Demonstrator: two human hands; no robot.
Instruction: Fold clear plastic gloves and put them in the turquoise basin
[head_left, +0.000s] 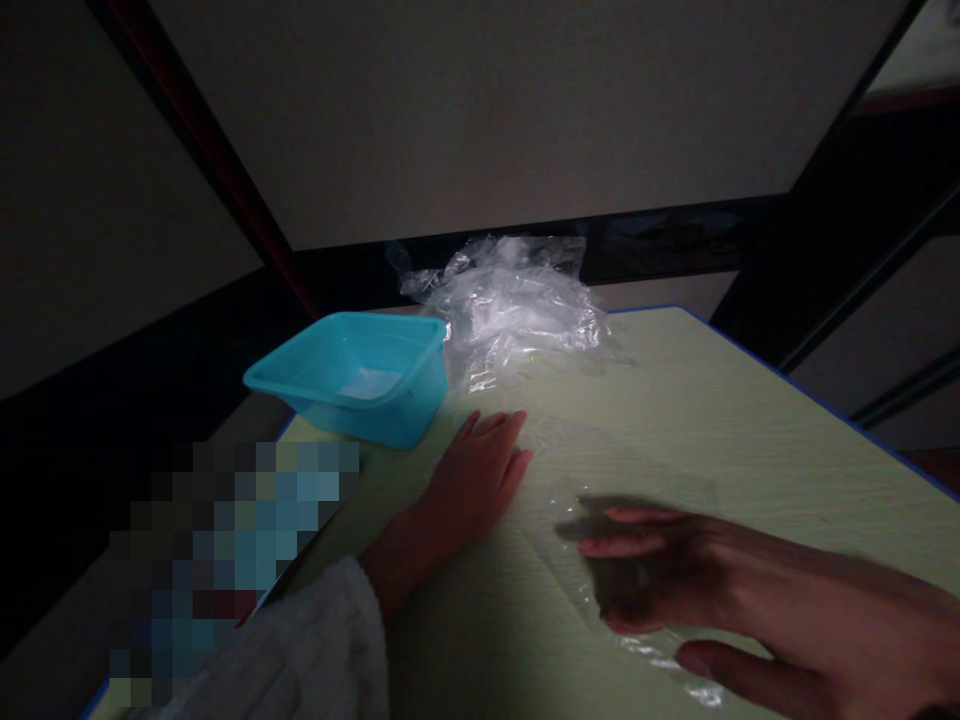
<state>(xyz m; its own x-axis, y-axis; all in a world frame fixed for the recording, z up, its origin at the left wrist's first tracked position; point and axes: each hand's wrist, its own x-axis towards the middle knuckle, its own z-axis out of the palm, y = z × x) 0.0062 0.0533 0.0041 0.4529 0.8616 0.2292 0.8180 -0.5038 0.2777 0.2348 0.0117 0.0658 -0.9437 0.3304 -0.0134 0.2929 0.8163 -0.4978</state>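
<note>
A clear plastic bag [555,510] lies flat on the pale wood-grain table [750,420]. My left hand [480,470] rests palm down at the bag's far left end, its fingers slightly spread and nothing visible in its grasp. Over the bag's near right part is my right hand [697,580], fingers apart and thumb extended, holding nothing. Whether its fingertips touch the film is hard to tell. Beyond my left hand sits a crumpled heap of clear plastic bags [517,305] at the table's far edge.
Left of the heap stands a turquoise plastic basin [420,400] with something whitish inside. A pixelated flat object [277,530] lies along the left table edge. A pale panel [487,120] rises behind the table.
</note>
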